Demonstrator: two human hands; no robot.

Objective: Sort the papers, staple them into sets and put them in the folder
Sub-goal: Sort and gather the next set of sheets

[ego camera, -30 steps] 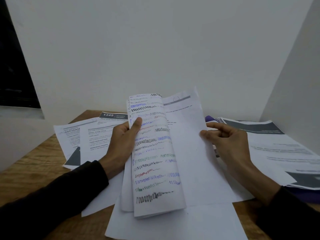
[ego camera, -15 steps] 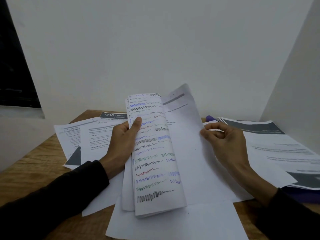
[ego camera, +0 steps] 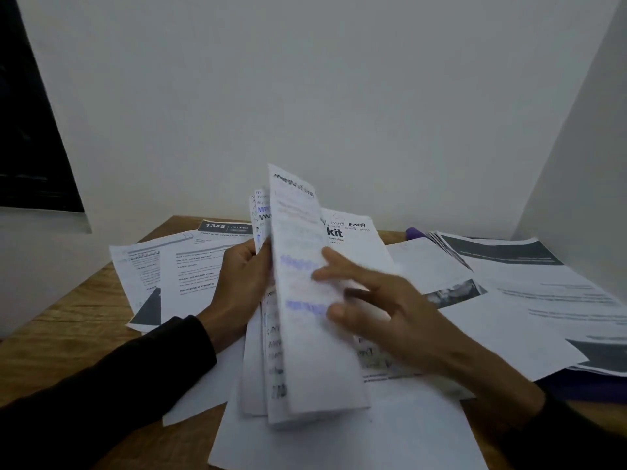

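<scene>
still early days i'd say: left hand (ego camera: 242,283) grips the bundle of papers (ego camera: 305,317) upright mid-frame, right hand (ego camera: 380,307) has loose straight fingers flipping a sheet. other sheets litter the bench (ego camera: 68,320), purple folder (ego camera: 576,385) buried at right, nothing looks stapled, no stapler visible.

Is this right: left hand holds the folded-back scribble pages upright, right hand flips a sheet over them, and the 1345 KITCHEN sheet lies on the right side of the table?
One thing is off: the head view shows the 1345 KITCHEN sheet lying on the table's left side, behind the left hand. The rest stands: that hand holds the scribble pages upright and the right hand flips a sheet over them.
</scene>
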